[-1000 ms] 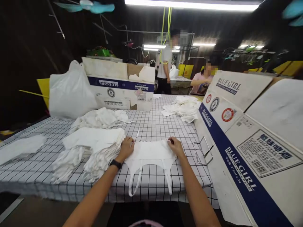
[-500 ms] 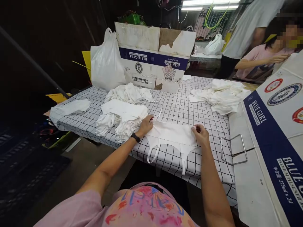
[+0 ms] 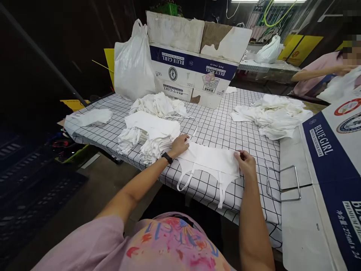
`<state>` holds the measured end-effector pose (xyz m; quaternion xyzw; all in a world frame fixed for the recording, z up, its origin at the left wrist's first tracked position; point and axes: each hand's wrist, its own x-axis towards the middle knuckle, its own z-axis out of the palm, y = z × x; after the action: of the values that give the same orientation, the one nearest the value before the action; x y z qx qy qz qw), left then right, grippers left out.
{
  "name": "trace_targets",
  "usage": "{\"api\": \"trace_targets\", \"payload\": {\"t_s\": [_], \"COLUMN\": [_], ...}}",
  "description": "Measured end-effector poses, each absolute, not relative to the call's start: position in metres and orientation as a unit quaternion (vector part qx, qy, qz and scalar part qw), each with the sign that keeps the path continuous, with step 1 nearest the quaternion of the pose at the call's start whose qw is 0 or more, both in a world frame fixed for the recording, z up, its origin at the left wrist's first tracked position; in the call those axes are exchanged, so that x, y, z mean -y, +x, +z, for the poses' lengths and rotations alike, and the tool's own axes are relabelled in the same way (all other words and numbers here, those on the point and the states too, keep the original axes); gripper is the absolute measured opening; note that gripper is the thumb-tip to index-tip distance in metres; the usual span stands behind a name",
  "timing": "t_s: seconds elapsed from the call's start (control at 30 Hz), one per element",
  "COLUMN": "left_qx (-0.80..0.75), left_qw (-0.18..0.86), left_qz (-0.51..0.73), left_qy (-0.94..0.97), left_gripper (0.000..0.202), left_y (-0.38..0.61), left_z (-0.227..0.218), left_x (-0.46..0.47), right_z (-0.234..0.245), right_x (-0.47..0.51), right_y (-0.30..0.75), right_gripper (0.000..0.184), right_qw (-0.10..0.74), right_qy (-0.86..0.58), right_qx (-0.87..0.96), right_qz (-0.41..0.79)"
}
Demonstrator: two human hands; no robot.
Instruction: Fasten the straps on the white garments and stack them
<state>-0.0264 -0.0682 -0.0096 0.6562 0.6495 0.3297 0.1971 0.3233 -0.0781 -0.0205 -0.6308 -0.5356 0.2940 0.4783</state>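
Note:
A white strappy camisole top [image 3: 211,160] lies flat on the checked tablecloth, its straps toward me and hanging near the table's front edge. My left hand [image 3: 179,146], with a black band on the wrist, pinches its far left corner. At the other end my right hand [image 3: 246,162] grips the right corner between thumb and fingers. Just left of my left hand sits a neat stack of white garments [image 3: 153,130], with straps bunched at its front. A loose heap of white cloth [image 3: 159,105] lies behind that stack.
An upside-down printed carton [image 3: 194,60] and a full white plastic bag [image 3: 134,64] stand at the back. More white garments [image 3: 273,114] are piled at right, beside another carton [image 3: 318,150] and a metal wire frame [image 3: 284,183]. A co-worker [image 3: 318,73] handles white cloth beyond.
My view has shifted, so the scene sits a little differently. Both hands keep hold of the top's far corners, and it stays spread flat. The standing person has left the view.

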Motion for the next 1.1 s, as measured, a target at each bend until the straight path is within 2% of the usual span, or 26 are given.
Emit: {"api": "trace_targets", "payload": {"t_s": [0.23, 0.57, 0.87, 1.0, 1.1], "left_qx": [-0.682, -0.66, -0.549, -0.501, -0.458], "left_qw": [0.2, 0.184, 0.213, 0.257, 0.29], "left_qz": [0.324, 0.429, 0.555, 0.572, 0.572], "left_qy": [0.625, 0.589, 0.587, 0.596, 0.615], "left_gripper": [0.031, 0.018, 0.02, 0.026, 0.021], "left_y": [-0.022, -0.045, -0.074, -0.085, -0.092], "left_z": [-0.001, 0.036, 0.084, 0.109, 0.128], "left_x": [0.063, 0.09, 0.111, 0.12, 0.128], "right_z": [-0.019, -0.012, 0.049, 0.078, 0.098], "right_x": [0.078, 0.078, 0.093, 0.098, 0.1], "right_y": [0.326, 0.332, 0.318, 0.31, 0.305], "right_gripper": [0.035, 0.046, 0.039, 0.039, 0.044], "right_qw": [0.495, 0.564, 0.602, 0.609, 0.604], "right_qy": [-0.613, -0.527, -0.442, -0.417, -0.412], "right_qx": [0.528, 0.495, 0.512, 0.524, 0.528], "right_qz": [0.318, 0.399, 0.425, 0.424, 0.432]}}
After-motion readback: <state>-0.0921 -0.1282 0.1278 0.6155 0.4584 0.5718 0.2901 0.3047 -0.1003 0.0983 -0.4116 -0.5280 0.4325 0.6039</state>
